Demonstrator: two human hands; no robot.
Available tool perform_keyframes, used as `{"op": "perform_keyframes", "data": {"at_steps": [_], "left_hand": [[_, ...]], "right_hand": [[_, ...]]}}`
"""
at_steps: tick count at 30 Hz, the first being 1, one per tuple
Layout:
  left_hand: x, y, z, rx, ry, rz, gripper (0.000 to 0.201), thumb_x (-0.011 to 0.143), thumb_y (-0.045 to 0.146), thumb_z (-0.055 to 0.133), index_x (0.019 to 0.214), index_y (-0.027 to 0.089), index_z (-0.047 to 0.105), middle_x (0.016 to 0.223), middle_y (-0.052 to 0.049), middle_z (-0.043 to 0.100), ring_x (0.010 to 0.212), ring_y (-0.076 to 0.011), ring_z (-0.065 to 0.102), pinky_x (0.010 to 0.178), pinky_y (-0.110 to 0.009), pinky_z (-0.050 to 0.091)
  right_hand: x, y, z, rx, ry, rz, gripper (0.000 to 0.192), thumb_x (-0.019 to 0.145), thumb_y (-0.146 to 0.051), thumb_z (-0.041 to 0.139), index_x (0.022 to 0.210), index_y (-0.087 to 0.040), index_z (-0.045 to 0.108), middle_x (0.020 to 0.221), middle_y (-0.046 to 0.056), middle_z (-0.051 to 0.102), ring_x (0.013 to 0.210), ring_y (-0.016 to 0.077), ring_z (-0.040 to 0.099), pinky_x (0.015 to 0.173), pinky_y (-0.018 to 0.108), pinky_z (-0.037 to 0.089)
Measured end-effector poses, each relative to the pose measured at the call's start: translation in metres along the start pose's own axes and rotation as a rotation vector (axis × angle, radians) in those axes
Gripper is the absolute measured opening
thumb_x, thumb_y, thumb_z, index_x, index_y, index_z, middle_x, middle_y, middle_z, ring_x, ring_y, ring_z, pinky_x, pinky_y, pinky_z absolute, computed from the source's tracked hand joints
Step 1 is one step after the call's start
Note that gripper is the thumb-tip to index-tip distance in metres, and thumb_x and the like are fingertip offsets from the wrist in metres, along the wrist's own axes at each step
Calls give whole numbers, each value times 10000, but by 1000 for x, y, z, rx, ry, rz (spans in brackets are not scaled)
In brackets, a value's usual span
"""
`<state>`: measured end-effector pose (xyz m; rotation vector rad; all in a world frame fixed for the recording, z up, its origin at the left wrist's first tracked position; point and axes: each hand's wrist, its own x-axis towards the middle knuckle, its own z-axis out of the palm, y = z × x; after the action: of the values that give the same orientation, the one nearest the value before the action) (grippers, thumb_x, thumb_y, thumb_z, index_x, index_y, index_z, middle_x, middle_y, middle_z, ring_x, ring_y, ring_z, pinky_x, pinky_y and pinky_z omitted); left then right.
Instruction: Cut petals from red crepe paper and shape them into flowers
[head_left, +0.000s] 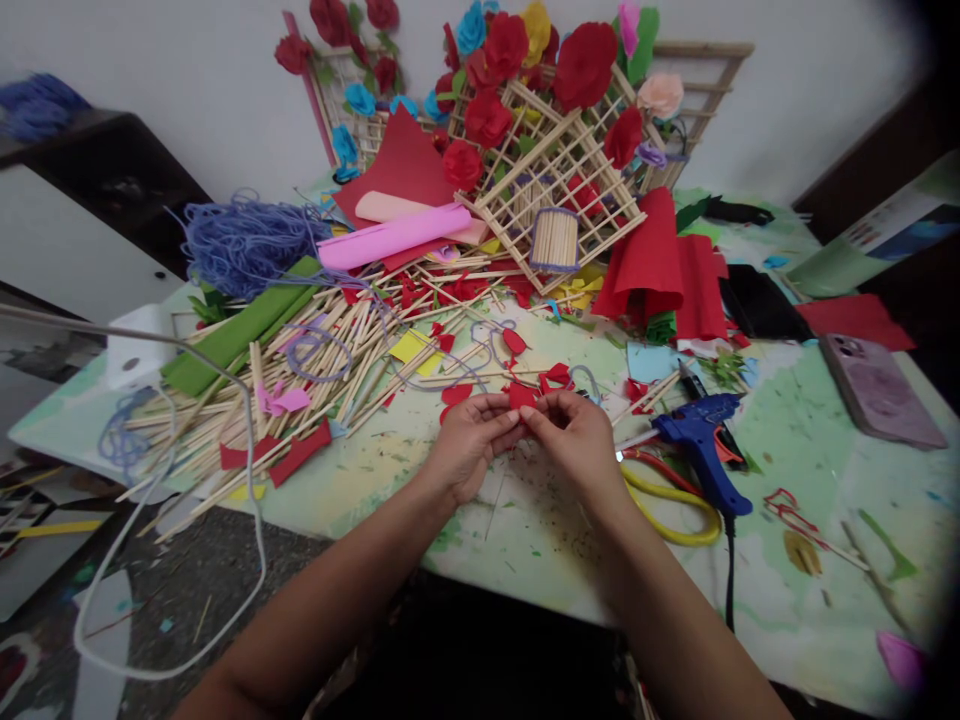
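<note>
A small red paper petal (523, 396) is pinched between my two hands over the front middle of the table. My left hand (474, 440) grips its left side, fingers bent and thumb against it. From the other side, my right hand (576, 440) closes thumb and fingers on the same piece. More cut red petals (456, 394) lie just beyond my left hand, and another red petal (514, 341) is farther back. Red scraps (555, 377) rest past my right fingertips. Close to my right wrist lie a blue hot glue gun (701, 435) and yellow-handled scissors (675, 515).
Thin wooden sticks (300, 375) pile up on the left beside tangled purple yarn (247, 240). At the back stands a stick lattice (555, 180) with paper flowers. Red crepe paper (645, 265) and a phone (881, 390) are on the right. A white cable (255, 500) loops at left.
</note>
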<state>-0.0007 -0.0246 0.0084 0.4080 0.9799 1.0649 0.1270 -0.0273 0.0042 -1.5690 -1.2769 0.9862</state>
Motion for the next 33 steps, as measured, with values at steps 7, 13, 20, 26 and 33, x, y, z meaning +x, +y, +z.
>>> {"op": "perform_keyframes", "data": {"at_steps": [7,13,20,26,33], "left_hand": [[0,0,0,19,14,-1,195,677,7,681,808,106,576,711,-23,638,657,-94,632,717,-250,535],[-1,2,1,63,-1,33,216,636,88,748,800,109,608,715,-22,641,648,-99,616,688,-254,522],[2,2,-1,159,-86,143,248,642,339,758,659,114,655,614,-6,603,563,-91,533,582,-233,463],[4,1,-4,220,-66,176,232,658,338,735,647,121,655,574,0,579,526,-85,491,539,-220,408],[5,0,-6,376,-25,251,191,657,302,727,729,125,719,646,-22,634,589,-105,517,594,-232,409]], "right_hand": [[-1,-6,-1,29,10,5,227,645,-374,635,577,-164,583,516,-15,538,491,112,434,494,245,342],[-1,-5,0,58,-46,15,216,648,-357,615,561,-163,571,508,-20,522,483,104,414,487,240,318],[-3,-1,3,68,-84,9,251,667,-390,626,580,-170,543,499,-35,490,474,95,391,470,229,307],[-3,-4,3,5,-99,-10,259,646,-398,637,577,-168,540,497,-34,474,481,99,390,468,230,294],[-3,-1,0,35,-100,-44,368,764,-489,539,582,-169,552,508,-27,467,511,111,387,494,242,295]]}}
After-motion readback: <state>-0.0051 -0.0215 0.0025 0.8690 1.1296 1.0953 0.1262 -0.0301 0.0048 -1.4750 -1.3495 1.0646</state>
